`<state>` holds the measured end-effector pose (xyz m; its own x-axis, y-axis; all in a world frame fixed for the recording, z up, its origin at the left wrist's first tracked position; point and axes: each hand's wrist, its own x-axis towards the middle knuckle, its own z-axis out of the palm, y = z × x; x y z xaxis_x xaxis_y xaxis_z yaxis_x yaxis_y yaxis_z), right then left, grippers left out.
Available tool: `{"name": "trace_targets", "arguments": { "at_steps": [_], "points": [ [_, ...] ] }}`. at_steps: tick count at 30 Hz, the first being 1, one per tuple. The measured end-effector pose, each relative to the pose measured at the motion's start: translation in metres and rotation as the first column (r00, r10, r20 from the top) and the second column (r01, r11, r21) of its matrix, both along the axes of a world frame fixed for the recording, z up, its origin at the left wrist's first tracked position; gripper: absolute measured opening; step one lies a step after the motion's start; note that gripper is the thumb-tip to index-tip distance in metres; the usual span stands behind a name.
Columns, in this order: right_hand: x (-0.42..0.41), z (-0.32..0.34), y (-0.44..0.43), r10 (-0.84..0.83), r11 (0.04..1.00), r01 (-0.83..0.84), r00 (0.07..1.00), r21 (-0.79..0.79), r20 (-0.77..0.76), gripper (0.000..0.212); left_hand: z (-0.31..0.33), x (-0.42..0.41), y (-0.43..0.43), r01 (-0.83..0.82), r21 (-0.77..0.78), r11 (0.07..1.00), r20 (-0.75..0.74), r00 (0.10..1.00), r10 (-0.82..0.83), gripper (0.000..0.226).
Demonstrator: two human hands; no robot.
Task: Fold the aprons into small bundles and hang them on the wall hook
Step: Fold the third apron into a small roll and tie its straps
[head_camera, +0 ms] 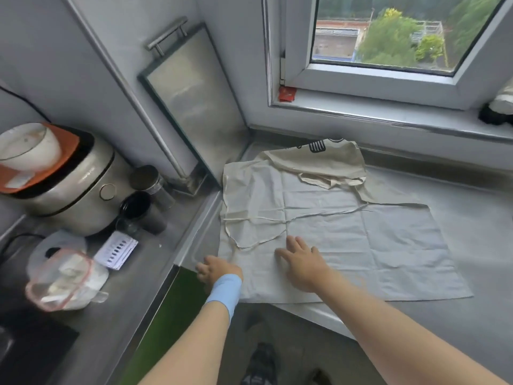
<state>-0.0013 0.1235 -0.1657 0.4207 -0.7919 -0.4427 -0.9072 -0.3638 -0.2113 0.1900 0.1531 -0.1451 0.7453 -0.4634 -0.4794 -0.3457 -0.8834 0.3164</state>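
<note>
Lengthwise the apron (333, 232) points bib-first at the window (361, 76), hem at the counter (477, 234) edge; right hand (302, 262) lies spread flat on it, left hand (218, 269) curls at its corner, grip unclear; bare counter rightward.

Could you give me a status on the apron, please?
Right hand flat on apron. Left hand at near-left corner, grip unclear. Spread on counter, bib folded over, ties loose.

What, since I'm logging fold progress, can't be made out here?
Head view:
- Wall hook: outside the frame.
- Left hand grip on the apron corner: fingers blurred and turned away.
- Apron's black print: mostly hidden by the fold at the far edge.
</note>
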Motion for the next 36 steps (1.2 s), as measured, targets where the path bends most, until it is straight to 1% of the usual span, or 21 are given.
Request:
{"name": "trace_targets", "arguments": {
  "at_steps": [1, 3, 5, 7, 8, 10, 12, 13, 16, 18, 19, 20, 22, 23, 24, 25, 26, 28, 31, 34, 36],
  "points": [
    [0.010, -0.004, 0.005, -0.001, 1.000, 0.002, 0.999, 0.015, -0.037, 0.063, 0.000, 0.005, 0.006, -0.114, 0.019, 0.993, -0.085, 0.990, 0.116, 0.062],
    [0.021, -0.010, 0.011, -0.026, 1.000, 0.025, 0.997, -0.014, -0.076, 0.067, -0.001, 0.013, 0.015, -0.294, -0.011, 0.956, -0.297, 0.914, 0.277, 0.072],
    [0.022, -0.016, 0.013, -0.044, 0.997, 0.039, 0.996, -0.061, -0.073, 0.068, -0.001, 0.020, 0.018, -0.408, -0.061, 0.911, -0.458, 0.822, 0.337, 0.080],
    [0.020, -0.023, 0.015, -0.026, 0.995, 0.021, 0.998, -0.093, -0.055, 0.067, -0.001, 0.033, 0.020, -0.418, -0.026, 0.908, -0.498, 0.793, 0.351, 0.091],
    [0.017, -0.026, 0.015, -0.023, 0.994, 0.018, 0.999, -0.112, -0.042, 0.066, 0.002, 0.038, 0.021, -0.369, 0.018, 0.929, -0.493, 0.805, 0.329, 0.091],
    [0.015, -0.029, 0.016, -0.011, 0.980, 0.010, 1.000, -0.200, -0.003, 0.056, 0.009, 0.048, 0.022, -0.226, 0.055, 0.972, -0.462, 0.858, 0.226, 0.071],
    [0.016, -0.031, 0.020, 0.018, 0.952, -0.013, 1.000, -0.305, 0.016, 0.036, 0.024, 0.053, 0.019, -0.070, 0.006, 0.998, -0.462, 0.885, 0.065, 0.054],
    [0.018, -0.029, 0.023, 0.027, 0.951, -0.015, 0.999, -0.308, 0.032, 0.027, 0.033, 0.053, 0.016, 0.013, -0.039, 0.999, -0.467, 0.884, -0.030, 0.047],
    [0.018, -0.018, 0.027, 0.055, 0.983, -0.041, 0.996, -0.176, 0.077, 0.018, 0.066, 0.044, 0.005, 0.224, -0.173, 0.959, -0.491, 0.825, -0.281, 0.038],
    [0.012, -0.005, 0.023, -0.014, 1.000, 0.013, 0.983, 0.008, 0.186, 0.022, 0.087, 0.030, -0.003, 0.305, -0.281, 0.910, -0.487, 0.772, -0.409, 0.044],
    [0.009, 0.004, 0.019, -0.148, 0.984, 0.112, 0.946, 0.137, 0.287, 0.026, 0.097, 0.020, -0.007, 0.340, -0.338, 0.878, -0.470, 0.747, -0.470, 0.048],
    [0.004, 0.016, 0.014, -0.346, 0.923, 0.240, 0.858, 0.299, 0.379, 0.028, 0.105, 0.009, -0.011, 0.366, -0.391, 0.845, -0.451, 0.724, -0.522, 0.053],
    [-0.009, 0.043, -0.001, -0.676, 0.725, 0.383, 0.554, 0.572, 0.486, 0.028, 0.116, -0.016, -0.019, 0.395, -0.487, 0.779, -0.427, 0.671, -0.607, 0.060],
    [-0.019, 0.057, -0.009, -0.766, 0.639, 0.402, 0.410, 0.656, 0.495, 0.027, 0.120, -0.031, -0.021, 0.404, -0.524, 0.750, -0.433, 0.632, -0.643, 0.066],
    [-0.031, 0.069, -0.017, -0.818, 0.574, 0.396, 0.313, 0.717, 0.482, 0.027, 0.122, -0.047, -0.023, 0.423, -0.547, 0.722, -0.444, 0.585, -0.679, 0.070],
    [-0.044, 0.081, -0.024, -0.850, 0.526, 0.369, 0.251, 0.766, 0.463, 0.031, 0.125, -0.063, -0.022, 0.455, -0.568, 0.686, -0.452, 0.524, -0.722, 0.071],
    [-0.056, 0.090, -0.031, -0.869, 0.494, 0.340, 0.229, 0.800, 0.439, 0.040, 0.126, -0.079, -0.023, 0.510, -0.576, 0.639, -0.444, 0.460, -0.769, 0.068],
    [-0.082, 0.101, -0.040, -0.873, 0.479, 0.342, 0.280, 0.809, 0.399, 0.059, 0.126, -0.112, -0.022, 0.683, -0.535, 0.498, -0.386, 0.327, -0.863, 0.057],
    [-0.112, 0.101, -0.039, -0.843, 0.526, 0.455, 0.388, 0.718, 0.371, 0.052, 0.119, -0.152, -0.022, 0.912, -0.337, 0.234, -0.338, 0.115, -0.934, 0.044],
    [-0.132, 0.080, -0.030, -0.803, 0.590, 0.561, 0.482, 0.581, 0.350, 0.015, 0.107, -0.169, -0.023, 0.950, -0.226, 0.214, -0.474, 0.085, -0.876, 0.045],
    [-0.140, 0.062, -0.025, -0.800, 0.599, 0.658, 0.518, 0.457, 0.302, 0.010, 0.101, -0.169, -0.027, 0.936, -0.228, 0.267, -0.519, 0.115, -0.847, 0.040]
  ]
}}
